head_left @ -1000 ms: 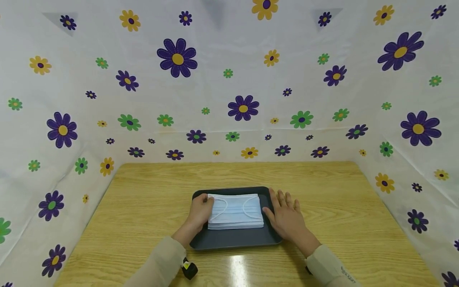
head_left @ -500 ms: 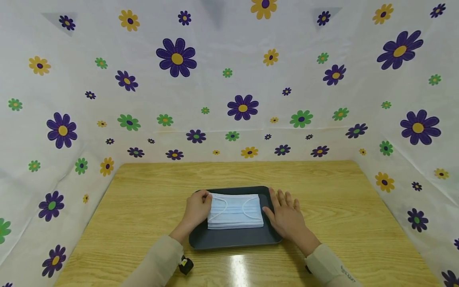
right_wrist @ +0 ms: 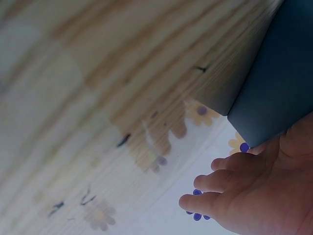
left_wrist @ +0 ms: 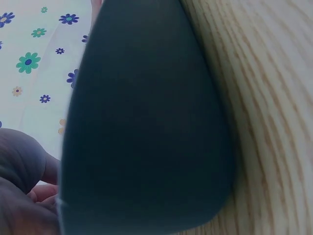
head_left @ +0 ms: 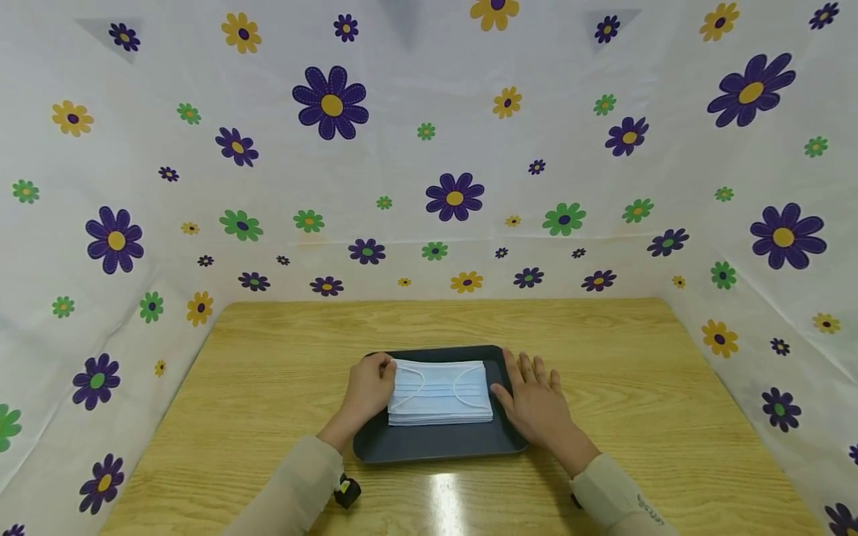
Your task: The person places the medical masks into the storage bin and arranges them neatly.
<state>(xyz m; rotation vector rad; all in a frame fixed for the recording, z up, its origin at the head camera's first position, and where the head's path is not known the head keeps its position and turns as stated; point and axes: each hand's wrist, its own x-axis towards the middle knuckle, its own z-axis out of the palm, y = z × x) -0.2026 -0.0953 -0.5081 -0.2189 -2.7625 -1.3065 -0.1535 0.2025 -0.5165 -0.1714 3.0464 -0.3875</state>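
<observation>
A small stack of light-blue pleated face masks [head_left: 439, 391] with white ear loops lies in a dark grey tray [head_left: 439, 445]. My left hand [head_left: 366, 388] pinches the upper left corner of the top mask between thumb and curled fingers. Straight fingers and an extended thumb show on my right hand [head_left: 536, 402], which rests on the tray's right rim. In the left wrist view the tray's outer side [left_wrist: 146, 122] covers most of the picture, and part of my left hand [left_wrist: 22, 178] appears at the lower left; the masks are hidden there.
The tray stands on a wood-grain table [head_left: 288, 350]. A white flower-printed cloth [head_left: 395, 164] closes off the back and both sides. A small black device [head_left: 347, 491] sits at the left wrist.
From a second ago my left hand has drawn slightly left, to the mask's corner, uncovering more of its left edge. Little has moved over the last half second; the right hand stays on the rim.
</observation>
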